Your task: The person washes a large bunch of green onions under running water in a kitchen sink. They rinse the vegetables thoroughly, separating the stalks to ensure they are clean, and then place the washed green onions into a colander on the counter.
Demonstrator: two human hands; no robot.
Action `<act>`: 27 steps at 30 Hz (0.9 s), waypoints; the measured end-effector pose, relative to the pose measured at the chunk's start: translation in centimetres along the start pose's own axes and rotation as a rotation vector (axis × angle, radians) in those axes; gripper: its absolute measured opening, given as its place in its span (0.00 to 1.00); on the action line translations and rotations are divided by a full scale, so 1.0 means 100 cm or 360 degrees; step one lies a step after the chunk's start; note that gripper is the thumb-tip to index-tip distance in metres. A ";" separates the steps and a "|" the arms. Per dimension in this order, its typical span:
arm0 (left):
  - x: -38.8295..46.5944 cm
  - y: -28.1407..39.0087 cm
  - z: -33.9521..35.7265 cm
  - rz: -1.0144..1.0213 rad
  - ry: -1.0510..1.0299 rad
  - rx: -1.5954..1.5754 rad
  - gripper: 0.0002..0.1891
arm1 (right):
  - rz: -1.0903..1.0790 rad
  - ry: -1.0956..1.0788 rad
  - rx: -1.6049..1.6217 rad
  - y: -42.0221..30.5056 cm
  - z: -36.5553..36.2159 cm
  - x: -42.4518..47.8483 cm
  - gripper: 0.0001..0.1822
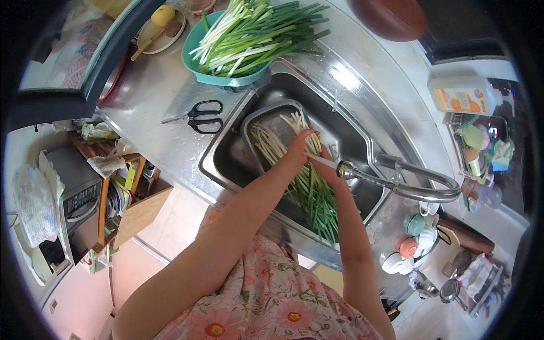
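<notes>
Both my hands are over a stainless steel sink (250,106), gripping a bunch of green onions (314,146) with white stems and long green leaves. My left hand (299,146) wraps the stems near their white ends. Close beside it, my right hand (328,168) holds the same bunch, its fingers partly hidden. The faucet's spray head (345,169) points at my hands, and a pale stream reaches from it to them. Under the bunch, a rectangular basin (250,123) sits in the sink, with more green onions (268,146) lying in it.
A teal plastic basin (229,80) heaped with green onions (259,38) stands beyond the sink. Black-handled scissors (199,117) lie on the steel counter (157,93). The curved faucet neck (442,193) arches at the right. Stacked bowls (408,246) and a soap bottle (463,95) are farther right.
</notes>
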State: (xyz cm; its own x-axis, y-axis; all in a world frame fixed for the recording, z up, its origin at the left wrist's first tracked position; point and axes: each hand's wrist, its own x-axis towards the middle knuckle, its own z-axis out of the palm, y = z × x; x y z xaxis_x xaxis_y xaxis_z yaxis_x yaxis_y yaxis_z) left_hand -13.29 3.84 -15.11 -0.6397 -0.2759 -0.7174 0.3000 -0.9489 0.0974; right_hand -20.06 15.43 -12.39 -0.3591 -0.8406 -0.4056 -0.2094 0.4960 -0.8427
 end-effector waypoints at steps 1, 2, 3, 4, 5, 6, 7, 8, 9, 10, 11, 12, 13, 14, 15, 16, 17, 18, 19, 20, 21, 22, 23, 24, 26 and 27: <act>0.002 -0.005 0.001 0.0062 0.0031 0.0039 0.10 | 0.0103 -0.0003 0.0090 -0.007 -0.001 -0.003 0.36; 0.004 -0.011 0.001 0.0127 0.0064 0.0076 0.11 | 0.0206 -0.0008 0.0180 -0.014 -0.002 -0.006 0.37; 0.001 -0.014 0.006 0.0175 0.0091 0.0128 0.12 | 0.0315 0.0006 0.0278 -0.024 -0.003 -0.009 0.38; -0.001 -0.015 0.011 0.0232 0.0133 0.0271 0.12 | 0.0370 0.0001 0.0350 -0.023 -0.003 -0.011 0.39; -0.003 -0.017 0.017 0.0292 0.0175 0.0414 0.13 | 0.0425 -0.0001 0.0422 -0.022 -0.003 -0.013 0.40; -0.006 -0.017 0.024 0.0353 0.0213 0.0556 0.13 | 0.0471 0.0022 0.0366 -0.026 -0.005 -0.016 0.40; 0.004 -0.018 0.016 0.0396 0.0282 0.0576 0.14 | 0.0501 0.0020 0.0299 -0.033 -0.006 -0.015 0.40; 0.014 -0.017 0.008 0.0440 0.0353 0.0594 0.15 | 0.0386 0.0075 0.0170 -0.036 -0.004 -0.014 0.40; 0.015 -0.018 0.010 0.0460 0.0416 0.0624 0.16 | 0.0289 0.0152 0.0047 -0.032 -0.002 -0.014 0.40; 0.015 -0.020 0.011 0.0511 0.0339 0.0557 0.16 | 0.0191 0.0228 -0.0076 -0.028 -0.001 -0.015 0.40; 0.013 -0.021 0.011 0.0562 0.0262 0.0487 0.16 | -0.0071 0.0299 -0.0167 -0.025 -0.001 -0.014 0.40; 0.009 -0.021 0.013 0.0607 0.0186 0.0423 0.15 | -0.0329 0.0372 -0.0254 -0.024 -0.001 -0.012 0.40; 0.004 -0.019 0.016 0.0517 0.0246 0.0468 0.14 | -0.0405 0.0393 -0.0341 -0.023 -0.001 -0.013 0.39; 0.000 -0.018 0.018 0.0425 0.0305 0.0513 0.12 | -0.0478 0.0422 -0.0431 -0.023 -0.003 -0.014 0.39; -0.001 -0.015 0.017 0.0346 0.0369 0.0552 0.11 | -0.0379 0.0389 -0.0515 -0.028 -0.004 -0.017 0.38; -0.001 -0.015 0.017 0.0356 0.0380 0.0539 0.10 | -0.0278 0.0358 -0.0600 -0.031 -0.004 -0.020 0.37; -0.001 -0.014 0.018 0.0363 0.0390 0.0527 0.10 | -0.0221 0.0368 -0.0629 -0.029 -0.001 -0.022 0.35; 0.002 -0.014 0.017 0.0373 0.0396 0.0513 0.09 | -0.0168 0.0378 -0.0662 -0.027 0.004 -0.023 0.34; 0.010 -0.013 0.009 0.0302 0.0350 0.0417 0.09 | -0.0115 0.0378 -0.0697 -0.030 0.008 -0.025 0.32; 0.019 -0.009 0.002 0.0231 0.0303 0.0323 0.08 | -0.0233 0.0488 -0.0847 -0.033 0.010 -0.027 0.31; 0.022 -0.007 0.001 0.0148 0.0259 0.0230 0.08 | -0.0340 0.0598 -0.0997 -0.038 0.012 -0.031 0.30; 0.025 -0.007 0.002 0.0153 0.0378 0.0263 0.08 | -0.0449 0.0708 -0.1146 -0.042 0.014 -0.035 0.29; 0.028 -0.007 0.004 0.0160 0.0498 0.0296 0.09 | -0.0283 0.0628 -0.1080 -0.044 0.016 -0.038 0.29; 0.027 -0.008 0.009 0.0154 0.0611 0.0338 0.10 | -0.0105 0.0559 -0.1013 -0.045 0.018 -0.042 0.28; 0.023 -0.009 0.017 0.0296 0.0633 0.0508 0.12 | 0.0181 0.0437 -0.0931 -0.047 0.019 -0.050 0.28; 0.022 -0.008 0.021 0.0372 0.0642 0.0591 0.13 | 0.0287 0.0385 -0.0919 -0.050 0.017 -0.054 0.29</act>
State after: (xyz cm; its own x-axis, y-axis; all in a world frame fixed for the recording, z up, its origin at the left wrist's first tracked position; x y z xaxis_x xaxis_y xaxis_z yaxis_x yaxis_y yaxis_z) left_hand -16.42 3.65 -15.34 -0.2457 -0.4728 -0.8462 0.0863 -0.8802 0.4667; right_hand -15.55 17.07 -6.57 -0.6150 -0.6938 -0.3748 -0.5577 0.7187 -0.4153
